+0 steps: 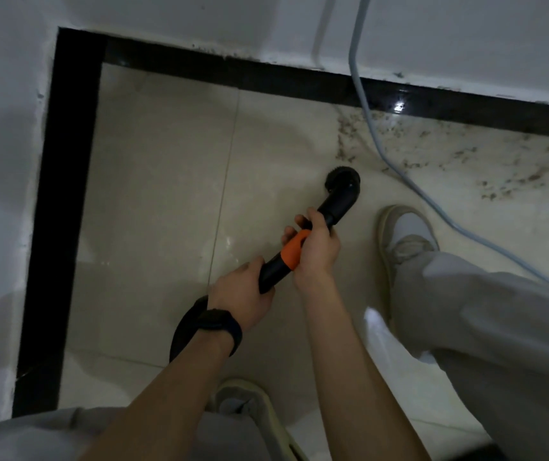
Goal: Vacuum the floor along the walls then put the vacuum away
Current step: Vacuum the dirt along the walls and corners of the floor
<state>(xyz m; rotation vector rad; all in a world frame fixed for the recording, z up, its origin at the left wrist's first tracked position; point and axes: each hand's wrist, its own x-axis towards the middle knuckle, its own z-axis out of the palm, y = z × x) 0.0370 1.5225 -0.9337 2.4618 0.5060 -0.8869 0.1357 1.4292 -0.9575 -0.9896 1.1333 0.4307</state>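
Corner of room. 2 white walls (0, 161) meet at top left, with a black skirting (67, 161) running along the foot of both. Pale tiled floor (166, 194), glossy; the tiles nearest the corner look clean.

Person stands over it in grey trousers (466, 311). Right shoe (406, 234) is forward, left shoe (243, 397) at the bottom edge. A grey cable (363, 104) drops down the back wall, crosses the skirting and trails across the floor past the right shoe.

Vacuum: only the black hose (183, 327) and wand (274, 271) show; the body is out of view. The wand angles up and right from the hands toward the back wall.

Left hand (243, 294), dark band at the wrist, is wrapped around the lower wand. Right hand (316, 247) is closed around the orange collar (294, 249) further up. Both grips are full and firm.

Round brush head (343, 183) sits low over the tile, just short of the back skirting. Cannot tell whether the bristles touch the floor.

Dark dirt specks (449, 151) lie scattered along the back wall, to the right of the head and around the cable.

Judgement: step 1, vacuuming along the walls, is in hand and unfinished. The next move likely calls for sweeping the head right along the skirting into the specks. The cable lies in that path and may snag or get sucked against the head, so it needs lifting or working around.
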